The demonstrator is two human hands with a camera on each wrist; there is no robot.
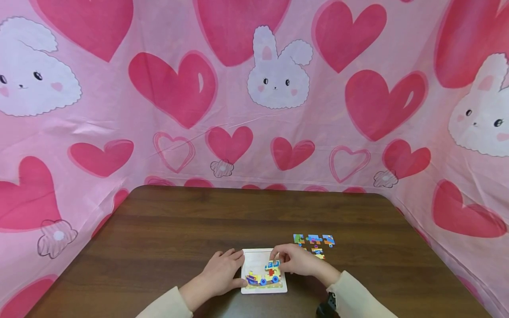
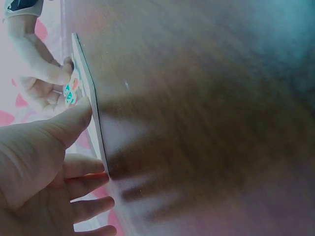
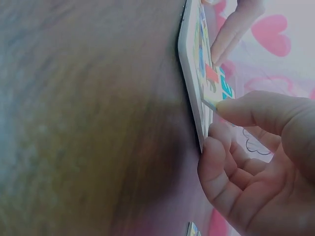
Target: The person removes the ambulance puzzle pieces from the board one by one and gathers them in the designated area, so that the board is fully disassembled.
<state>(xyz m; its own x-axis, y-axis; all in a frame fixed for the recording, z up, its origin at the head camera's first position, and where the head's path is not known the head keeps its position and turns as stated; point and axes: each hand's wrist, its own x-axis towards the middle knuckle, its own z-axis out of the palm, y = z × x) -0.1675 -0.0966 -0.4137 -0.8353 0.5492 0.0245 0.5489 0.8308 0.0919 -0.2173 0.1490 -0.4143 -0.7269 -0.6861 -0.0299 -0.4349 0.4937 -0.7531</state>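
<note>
A white-framed puzzle board (image 1: 264,290) lies on the table, its lower part filled with pieces showing a yellow and blue vehicle. My left hand (image 1: 221,273) rests along the board's left edge, thumb on its lower left corner, fingers spread. At the board's right side my right hand (image 1: 298,259) pinches a puzzle piece (image 1: 272,265) with a blue window picture. In the right wrist view the thumb of my right hand (image 3: 261,162) presses that piece's edge, which looks slightly tilted; whether it is seated cannot be told.
Several loose puzzle pieces (image 1: 314,239) lie on the brown table (image 1: 199,221) behind and right of the board, some partly hidden by my right hand. A pink cloth (image 1: 238,115) with hearts and rabbits hangs behind the table. A dark watch is on the right wrist.
</note>
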